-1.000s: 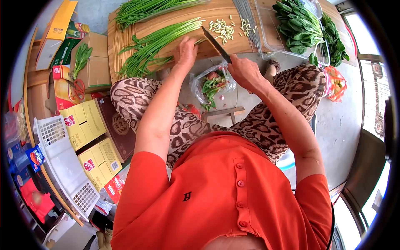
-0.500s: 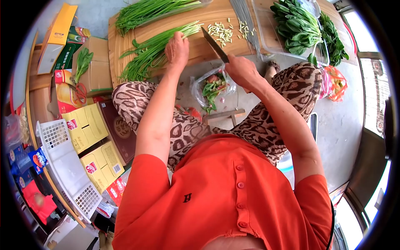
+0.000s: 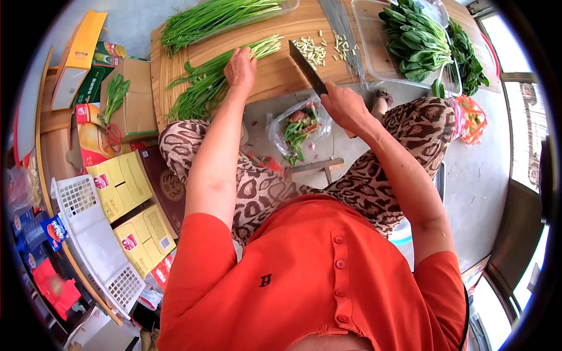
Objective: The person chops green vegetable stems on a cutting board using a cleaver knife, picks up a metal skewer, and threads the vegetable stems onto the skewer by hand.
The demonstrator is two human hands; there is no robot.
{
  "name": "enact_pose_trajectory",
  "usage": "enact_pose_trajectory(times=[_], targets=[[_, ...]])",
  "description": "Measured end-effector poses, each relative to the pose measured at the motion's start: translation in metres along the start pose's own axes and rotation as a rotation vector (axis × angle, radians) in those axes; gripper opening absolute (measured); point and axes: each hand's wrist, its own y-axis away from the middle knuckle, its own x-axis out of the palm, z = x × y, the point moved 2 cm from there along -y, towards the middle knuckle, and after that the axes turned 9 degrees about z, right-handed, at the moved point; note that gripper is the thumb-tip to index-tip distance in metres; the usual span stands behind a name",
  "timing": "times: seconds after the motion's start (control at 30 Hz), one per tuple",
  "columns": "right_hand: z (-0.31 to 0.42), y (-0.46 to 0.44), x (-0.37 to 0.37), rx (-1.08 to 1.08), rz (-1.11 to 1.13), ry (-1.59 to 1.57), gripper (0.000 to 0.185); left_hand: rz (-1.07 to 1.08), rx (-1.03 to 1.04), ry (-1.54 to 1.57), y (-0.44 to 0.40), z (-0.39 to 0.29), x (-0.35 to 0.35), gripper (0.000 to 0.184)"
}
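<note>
My left hand (image 3: pixel 240 69) lies with curled fingers over a bunch of long, thin green stalks (image 3: pixel 202 82) that look like chives, near their pale cut ends. My right hand (image 3: pixel 346 109) grips a kitchen knife (image 3: pixel 307 68) by its handle. The dark blade points up and left, a little apart from the stalk ends. Beyond the blade, short pale cut pieces (image 3: pixel 311 52) lie scattered on the wooden board (image 3: pixel 281 79). A second bunch of green stalks (image 3: pixel 219 20) rests in a clear tray behind.
A bundle of thin grey rods (image 3: pixel 342 26) crosses the board's right part. Leafy greens (image 3: pixel 413 44) fill a clear plastic tub (image 3: pixel 369 35) at right. Below the board, a plastic bag (image 3: pixel 300 128) holds vegetable scraps. Cartons (image 3: pixel 120 184) and a white basket (image 3: pixel 99 234) stand at left.
My left hand has slid a little left along the stalks, away from the cut ends. My right hand and the knife have shifted slightly right and down, away from the bunch.
</note>
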Motion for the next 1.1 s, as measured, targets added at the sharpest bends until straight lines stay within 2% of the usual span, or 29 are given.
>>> enact_pose_trajectory(times=[0.13,0.3,0.5,0.83,0.9,1.1], targets=[[-0.002,0.000,0.001,-0.017,-0.019,-0.003,0.030,0.037,0.031,0.003,0.013,-0.012,-0.006,0.019],[0.006,0.008,-0.005,-0.015,0.003,-0.026,0.029,0.108,0.167,0.052,0.040,-0.030,-0.006,0.017],[0.008,0.008,0.000,-0.033,0.008,0.019,0.027,0.102,0.242,0.048,0.047,-0.032,-0.003,0.019],[0.014,0.009,0.000,-0.052,0.018,0.061,0.024,0.125,0.219,0.033,0.047,-0.034,-0.004,0.018],[0.014,0.008,0.001,-0.059,0.012,0.074,0.024,0.185,0.167,0.021,0.047,-0.033,-0.003,0.027],[0.017,0.007,0.001,-0.054,0.024,0.151,0.023,0.199,0.167,-0.005,0.045,-0.032,0.007,0.025]])
